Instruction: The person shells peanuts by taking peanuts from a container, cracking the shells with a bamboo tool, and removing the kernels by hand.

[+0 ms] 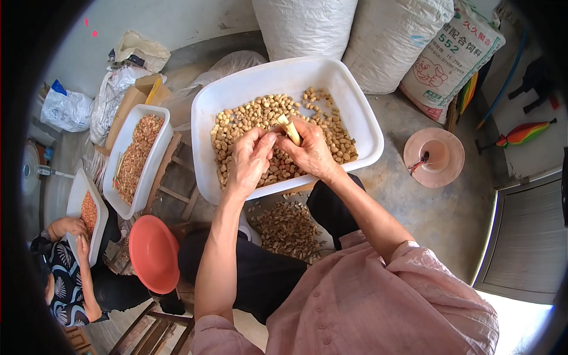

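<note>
A large white tub (367, 155) full of unshelled peanuts (269, 106) stands in front of me. Over it my right hand (309, 148) is closed around a pale yellow split bamboo stick (289, 128), whose end sticks up past the fingers. Close beside it, my left hand (253, 161) has thumb and fingers pinched together near the stick's lower part. Whatever lies between those fingertips is hidden. Both hands hang above the peanuts. Below the tub, between my legs, lies a heap of empty peanut shells (287, 231).
At left are a white tub of shelled peanuts (139, 157), a red basin (154, 254), and another person (68, 278) with hands at a smaller tray (77, 198). White sacks (305, 26) and a printed feed bag (452, 59) line the wall. A pink bucket (433, 157) stands right.
</note>
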Motion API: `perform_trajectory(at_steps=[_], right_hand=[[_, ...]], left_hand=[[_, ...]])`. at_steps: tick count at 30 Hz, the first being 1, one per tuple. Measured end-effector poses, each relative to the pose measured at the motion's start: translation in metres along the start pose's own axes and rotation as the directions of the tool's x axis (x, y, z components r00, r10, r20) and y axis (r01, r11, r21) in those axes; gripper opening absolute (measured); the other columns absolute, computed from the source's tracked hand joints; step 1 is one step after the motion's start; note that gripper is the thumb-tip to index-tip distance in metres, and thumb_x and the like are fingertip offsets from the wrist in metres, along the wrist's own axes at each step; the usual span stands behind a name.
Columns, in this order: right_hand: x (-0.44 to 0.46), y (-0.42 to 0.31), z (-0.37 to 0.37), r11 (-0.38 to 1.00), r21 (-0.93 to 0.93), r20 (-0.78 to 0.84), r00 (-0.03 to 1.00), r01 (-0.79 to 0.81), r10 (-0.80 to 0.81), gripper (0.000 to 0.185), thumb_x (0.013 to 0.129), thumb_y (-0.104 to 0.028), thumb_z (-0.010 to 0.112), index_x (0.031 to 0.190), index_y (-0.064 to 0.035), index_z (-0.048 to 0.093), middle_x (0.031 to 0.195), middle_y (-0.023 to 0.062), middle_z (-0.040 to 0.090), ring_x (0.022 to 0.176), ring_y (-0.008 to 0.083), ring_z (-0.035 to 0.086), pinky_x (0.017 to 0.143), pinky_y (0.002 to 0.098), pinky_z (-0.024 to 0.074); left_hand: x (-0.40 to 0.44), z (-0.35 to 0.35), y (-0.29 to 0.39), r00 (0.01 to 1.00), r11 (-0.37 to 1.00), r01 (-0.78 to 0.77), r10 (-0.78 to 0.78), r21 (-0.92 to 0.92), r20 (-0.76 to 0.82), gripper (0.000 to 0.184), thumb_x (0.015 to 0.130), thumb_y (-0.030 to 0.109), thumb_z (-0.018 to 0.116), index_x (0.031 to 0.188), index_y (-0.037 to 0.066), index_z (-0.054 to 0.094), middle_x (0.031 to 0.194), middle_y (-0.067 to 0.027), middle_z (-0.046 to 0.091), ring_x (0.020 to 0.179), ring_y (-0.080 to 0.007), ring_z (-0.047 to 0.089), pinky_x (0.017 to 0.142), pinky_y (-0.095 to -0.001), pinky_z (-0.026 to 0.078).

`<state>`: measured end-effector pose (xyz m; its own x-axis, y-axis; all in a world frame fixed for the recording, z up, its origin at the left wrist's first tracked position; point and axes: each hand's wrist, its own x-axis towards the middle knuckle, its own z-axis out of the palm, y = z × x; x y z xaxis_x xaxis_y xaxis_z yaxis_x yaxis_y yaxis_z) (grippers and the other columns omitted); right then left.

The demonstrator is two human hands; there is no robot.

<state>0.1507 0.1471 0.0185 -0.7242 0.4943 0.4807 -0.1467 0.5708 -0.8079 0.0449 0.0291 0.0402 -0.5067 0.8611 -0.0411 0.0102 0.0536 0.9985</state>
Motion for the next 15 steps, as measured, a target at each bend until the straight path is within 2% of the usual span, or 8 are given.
perform_trajectory(at_steps=[2,3,6,8,11,15], right_hand=[[0.001,-0.005,0.003,0.995,0.099,-0.04,0.999,0.012,-0.008,0.011,0.076,-0.003,0.061,0.086,0.0013,0.058,0.074,0.0124,0.057,0.067,0.0257,0.057,0.062,0.0353,0.0455],[0.001,-0.007,0.004,0.989,0.149,-0.06,0.998,0.02,-0.011,0.01,0.075,-0.004,0.061,0.081,0.0017,0.056,0.072,0.0143,0.056,0.064,0.0291,0.056,0.06,0.0373,0.0446],[0.001,0.002,0.004,0.999,0.031,-0.055,0.998,0.028,-0.026,0.01,0.074,-0.004,0.06,0.082,0.0015,0.057,0.069,0.0143,0.056,0.061,0.0287,0.056,0.058,0.0368,0.045],[-0.001,0.003,0.004,0.999,0.042,-0.057,0.998,-0.008,0.01,0.009,0.074,-0.003,0.059,0.082,0.0013,0.058,0.067,0.0131,0.056,0.059,0.0248,0.056,0.057,0.0348,0.0454],[-0.002,-0.005,0.0,0.994,0.091,-0.05,0.997,-0.061,0.066,0.008,0.074,-0.003,0.059,0.082,0.001,0.058,0.063,0.0111,0.056,0.057,0.0181,0.055,0.055,0.0316,0.0457],[-0.002,-0.009,-0.002,0.988,0.115,-0.051,0.993,-0.099,0.105,0.005,0.077,-0.003,0.059,0.08,0.0009,0.059,0.061,0.0076,0.057,0.057,0.0105,0.053,0.055,0.0284,0.0461]], left_hand=[[0.0,0.002,-0.002,1.0,1.0,-0.004,0.004,0.024,-0.011,0.022,0.097,0.024,0.05,0.089,0.005,0.057,0.064,0.004,0.045,0.051,-0.0033,0.039,0.043,-0.0189,0.033],[0.001,0.003,-0.005,0.999,0.994,-0.046,0.049,0.1,-0.022,0.023,0.097,0.024,0.049,0.089,0.005,0.056,0.063,0.0033,0.045,0.051,-0.0043,0.04,0.043,-0.0205,0.033],[0.005,0.005,-0.014,0.978,0.924,-0.175,0.203,0.341,-0.048,0.026,0.098,0.025,0.047,0.087,0.003,0.054,0.061,0.0004,0.045,0.053,-0.0082,0.042,0.047,-0.0259,0.035],[0.006,0.007,-0.019,0.942,0.822,-0.259,0.331,0.507,-0.055,0.028,0.099,0.025,0.046,0.086,0.001,0.052,0.059,-0.0028,0.045,0.053,-0.0118,0.043,0.049,-0.0301,0.037],[0.002,0.012,-0.008,0.957,0.808,-0.221,0.286,0.547,-0.036,0.03,0.098,0.023,0.043,0.087,-0.003,0.051,0.069,-0.026,0.054,0.064,-0.0425,0.055,0.056,-0.0447,0.042],[0.005,0.012,-0.016,0.939,0.789,-0.275,0.342,0.55,-0.022,0.029,0.099,0.023,0.042,0.091,-0.003,0.052,0.066,-0.0246,0.054,0.064,-0.0412,0.056,0.057,-0.0452,0.042]])
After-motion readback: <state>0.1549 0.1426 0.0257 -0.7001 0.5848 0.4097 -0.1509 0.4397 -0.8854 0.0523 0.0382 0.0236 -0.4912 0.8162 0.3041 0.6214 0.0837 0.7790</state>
